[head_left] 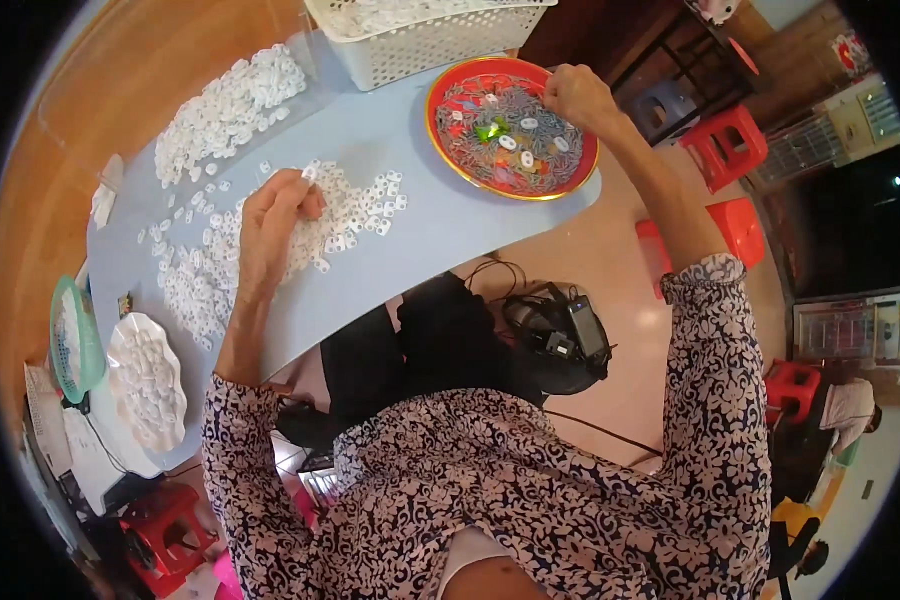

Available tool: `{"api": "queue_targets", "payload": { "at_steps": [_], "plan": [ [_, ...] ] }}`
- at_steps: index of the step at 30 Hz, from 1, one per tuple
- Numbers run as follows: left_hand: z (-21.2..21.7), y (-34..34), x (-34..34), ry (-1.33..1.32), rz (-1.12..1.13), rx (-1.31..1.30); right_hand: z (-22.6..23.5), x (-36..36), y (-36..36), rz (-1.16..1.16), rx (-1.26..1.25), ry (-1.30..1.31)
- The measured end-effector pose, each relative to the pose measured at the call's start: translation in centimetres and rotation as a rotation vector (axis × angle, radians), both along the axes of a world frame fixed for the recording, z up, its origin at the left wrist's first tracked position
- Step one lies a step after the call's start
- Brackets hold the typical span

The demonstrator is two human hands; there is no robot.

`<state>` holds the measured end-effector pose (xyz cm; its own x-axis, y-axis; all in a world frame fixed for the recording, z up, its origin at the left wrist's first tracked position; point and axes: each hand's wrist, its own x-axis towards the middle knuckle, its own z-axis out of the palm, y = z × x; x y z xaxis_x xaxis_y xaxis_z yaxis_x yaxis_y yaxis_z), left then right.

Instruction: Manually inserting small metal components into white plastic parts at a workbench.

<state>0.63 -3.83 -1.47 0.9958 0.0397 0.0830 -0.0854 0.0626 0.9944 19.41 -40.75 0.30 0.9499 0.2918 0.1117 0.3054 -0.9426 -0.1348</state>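
My left hand [272, 215] is closed in a pinch above the blue-grey table, with a small white plastic piece [310, 172] at its fingertips. Below and around it spreads a loose pile of similar white pieces [360, 205], some showing dark holes. At the far right, my right hand [580, 98] is closed over the rim of a round red tray [436, 132] with a gold edge. Many thin grey metal pieces, which look like screws [530, 175], fill the tray, and several white pieces lie on top. Whatever my right fingers hold is hidden.
A white perforated basket [420, 60] stands at the back. White pieces are heaped [232, 112] at the far left. A scalloped white dish [148, 385] and a green basket [78, 335] sit at near left. Red stools [725, 145] and a black bag [560, 340] are on the floor.
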Motion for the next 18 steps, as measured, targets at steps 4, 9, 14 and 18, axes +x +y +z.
{"api": "queue_targets", "payload": {
  "at_steps": [4, 9, 14, 18],
  "plan": [
    [0.1, 0.1, 0.2, -0.001, -0.063, -0.006, 0.5, -0.3, 0.5, -0.025, -0.073, 0.006],
    [-0.2, 0.2, 0.3, 0.019, -0.054, -0.062, 0.1, -0.1, 0.0, -0.050, 0.007, -0.014],
    [0.0, 0.2, -0.1, 0.006, -0.038, -0.112, 1.7, -1.5, 2.4, 0.052, 0.213, -0.131],
    [0.5, -0.4, -0.5, 0.078, -0.019, -0.153, 2.7, -5.0, 7.7, 0.232, 0.744, 0.150]
  ]
}}
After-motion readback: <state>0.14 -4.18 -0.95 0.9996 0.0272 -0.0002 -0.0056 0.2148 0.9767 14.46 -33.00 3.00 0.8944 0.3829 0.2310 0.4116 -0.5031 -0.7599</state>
